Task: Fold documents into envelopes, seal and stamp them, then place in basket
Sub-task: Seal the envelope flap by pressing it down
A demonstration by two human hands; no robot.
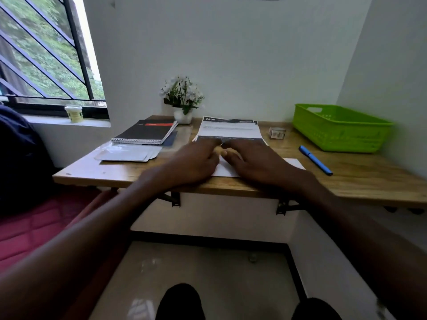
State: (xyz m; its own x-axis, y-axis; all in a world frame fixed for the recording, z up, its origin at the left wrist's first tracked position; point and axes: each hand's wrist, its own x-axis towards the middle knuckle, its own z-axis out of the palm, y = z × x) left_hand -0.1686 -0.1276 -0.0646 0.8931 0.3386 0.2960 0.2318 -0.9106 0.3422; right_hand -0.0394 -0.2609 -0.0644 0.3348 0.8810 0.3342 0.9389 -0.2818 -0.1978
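We work at a wooden surface (346, 181) fixed to a pale wall, in a corner beside a barred window.

Nearest to us, both hands lie on a white sheet (227, 172) at the front edge. The step in hand looks like folding a document. To do it well, we judge that the edges should first meet evenly, then the fingertips should run outward along the fold with steady pressure, so the crease comes straight and the sheet fits an envelope.

The left hand (191, 161) rests palm down, its fingers loosely bent toward the middle; the right hand (256, 161) does the same from the other side. The fingertips of both almost meet over the paper. Each grip seems to press the sheet flat, but the blur hides whether any finger pinches an edge, so we cannot tell this.

Just beyond the grip lies the stack of printed documents (228, 129). To its left, the envelopes (127, 154) and a notebook (145, 132). To its right, a blue pen (315, 160), a small stamp box (277, 132), and far right the green basket (339, 127). A flower pot (182, 100) stands behind.
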